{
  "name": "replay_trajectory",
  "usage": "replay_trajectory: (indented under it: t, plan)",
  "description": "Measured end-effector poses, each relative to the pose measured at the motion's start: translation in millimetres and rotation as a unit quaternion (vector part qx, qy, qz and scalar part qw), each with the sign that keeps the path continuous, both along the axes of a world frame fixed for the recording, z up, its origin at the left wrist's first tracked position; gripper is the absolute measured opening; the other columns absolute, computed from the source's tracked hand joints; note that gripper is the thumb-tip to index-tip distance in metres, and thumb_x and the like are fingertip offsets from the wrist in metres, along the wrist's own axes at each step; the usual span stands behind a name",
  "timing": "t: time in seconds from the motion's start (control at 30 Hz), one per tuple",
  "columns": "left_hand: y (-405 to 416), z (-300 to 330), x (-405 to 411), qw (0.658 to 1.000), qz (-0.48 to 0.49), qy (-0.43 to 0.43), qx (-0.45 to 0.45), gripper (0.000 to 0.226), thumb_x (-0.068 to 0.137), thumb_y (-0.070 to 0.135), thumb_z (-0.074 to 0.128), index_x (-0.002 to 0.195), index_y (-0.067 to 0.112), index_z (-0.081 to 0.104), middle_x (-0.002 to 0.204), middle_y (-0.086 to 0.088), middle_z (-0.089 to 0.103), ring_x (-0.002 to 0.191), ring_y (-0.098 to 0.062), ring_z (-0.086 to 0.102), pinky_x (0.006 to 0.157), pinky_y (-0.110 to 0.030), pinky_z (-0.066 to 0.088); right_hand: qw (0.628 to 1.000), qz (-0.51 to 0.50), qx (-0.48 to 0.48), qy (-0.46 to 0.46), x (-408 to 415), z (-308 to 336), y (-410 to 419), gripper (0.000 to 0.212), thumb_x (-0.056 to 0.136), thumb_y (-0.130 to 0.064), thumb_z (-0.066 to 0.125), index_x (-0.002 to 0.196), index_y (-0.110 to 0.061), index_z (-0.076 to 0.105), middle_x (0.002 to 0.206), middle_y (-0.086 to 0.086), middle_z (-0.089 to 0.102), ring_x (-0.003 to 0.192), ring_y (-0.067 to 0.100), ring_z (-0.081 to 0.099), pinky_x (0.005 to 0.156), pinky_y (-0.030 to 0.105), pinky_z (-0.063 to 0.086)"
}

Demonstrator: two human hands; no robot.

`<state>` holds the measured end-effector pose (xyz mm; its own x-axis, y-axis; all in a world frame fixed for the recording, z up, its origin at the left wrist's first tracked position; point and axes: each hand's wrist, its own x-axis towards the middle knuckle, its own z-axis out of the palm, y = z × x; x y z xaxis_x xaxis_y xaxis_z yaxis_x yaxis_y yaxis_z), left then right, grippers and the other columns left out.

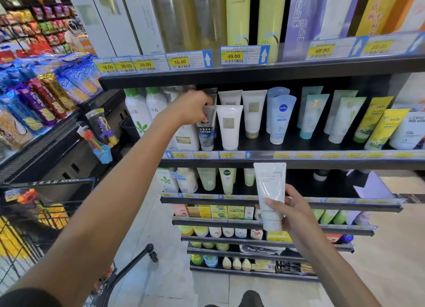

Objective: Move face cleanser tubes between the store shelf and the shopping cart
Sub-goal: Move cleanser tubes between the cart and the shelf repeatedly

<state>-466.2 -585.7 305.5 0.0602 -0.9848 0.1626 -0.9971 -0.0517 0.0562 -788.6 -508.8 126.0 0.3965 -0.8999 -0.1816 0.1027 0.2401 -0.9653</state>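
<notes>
My left hand point(192, 107) reaches onto the second shelf point(287, 156) and grips the top of a grey face cleanser tube point(207, 131) that stands cap-down at the shelf's front. My right hand point(291, 211) holds a white face cleanser tube point(271, 191) upright in front of the lower shelves, clear of them. More white tubes point(230, 127) stand right of the grey one. The black wire shopping cart point(30, 226) is at the lower left, its handle point(138, 258) near my left elbow.
A blue tube point(281, 120), pale green tubes point(315, 115) and yellow tubes point(381, 127) fill the same shelf to the right. Tall boxes and bottles stand on the top shelf point(253, 69). Snack racks point(34, 95) line the left aisle. Lower shelves hold small bottles and boxes.
</notes>
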Motion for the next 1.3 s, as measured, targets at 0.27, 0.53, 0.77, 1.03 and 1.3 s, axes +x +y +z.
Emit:
replay_trajectory:
  t: [0.27, 0.53, 0.77, 1.03, 1.3]
  plan:
    - [-6.8, -0.5, 5.1, 0.999, -0.01, -0.027, 0.031, 0.014, 0.082, 0.004, 0.07, 0.077, 0.01, 0.059, 0.07, -0.001, 0.055, 0.067, -0.021, 0.054, 0.055, -0.03, 0.035, 1.0, -0.018, 0.011, -0.01, -0.8, -4.7, -1.4, 0.047, 0.089, -0.009, 0.075, 0.13, -0.028, 0.062, 0.114, 0.003, 0.076, 0.104, 0.032, 0.074, 0.088, 0.06, 0.059]
    - [-3.4, -2.9, 2.6, 0.999, -0.008, -0.04, 0.015, 0.016, 0.085, 0.009, 0.069, 0.101, 0.011, 0.066, 0.094, -0.01, 0.068, 0.083, -0.029, 0.063, 0.075, -0.044, 0.057, 0.999, -0.034, 0.026, -0.023, -3.8, -6.9, 1.8, 0.048, 0.089, -0.005, 0.074, 0.131, -0.025, 0.061, 0.114, 0.004, 0.076, 0.104, 0.031, 0.074, 0.093, 0.056, 0.058]
    - [13.1, -1.9, 1.7, 0.997, -0.003, -0.058, -0.058, 0.039, 0.091, 0.015, 0.065, 0.13, 0.018, 0.061, 0.122, -0.013, 0.068, 0.111, -0.036, 0.064, 0.087, -0.048, 0.057, 0.998, -0.047, 0.037, -0.017, -4.9, -7.5, 4.4, 0.047, 0.088, -0.006, 0.075, 0.129, -0.025, 0.062, 0.115, 0.003, 0.076, 0.108, 0.033, 0.072, 0.097, 0.06, 0.055]
    - [57.4, -37.3, -16.1, 0.978, -0.076, -0.023, -0.19, 0.037, 0.094, 0.008, 0.063, 0.131, 0.003, 0.061, 0.119, -0.018, 0.065, 0.113, -0.039, 0.056, 0.095, -0.049, 0.047, 0.997, -0.067, 0.043, -0.011, -9.5, -9.2, 10.0, 0.046, 0.088, -0.005, 0.074, 0.126, -0.028, 0.064, 0.117, 0.004, 0.076, 0.108, 0.032, 0.072, 0.097, 0.059, 0.055]
    - [70.5, -112.9, -42.3, 0.978, -0.1, 0.048, -0.178, 0.034, 0.095, 0.009, 0.065, 0.128, 0.003, 0.064, 0.116, -0.014, 0.067, 0.111, -0.034, 0.058, 0.098, -0.047, 0.049, 0.995, -0.09, 0.049, -0.013, -15.5, -13.1, 12.3, 0.046, 0.09, -0.006, 0.073, 0.127, -0.03, 0.062, 0.115, -0.001, 0.076, 0.106, 0.025, 0.072, 0.085, 0.047, 0.059]
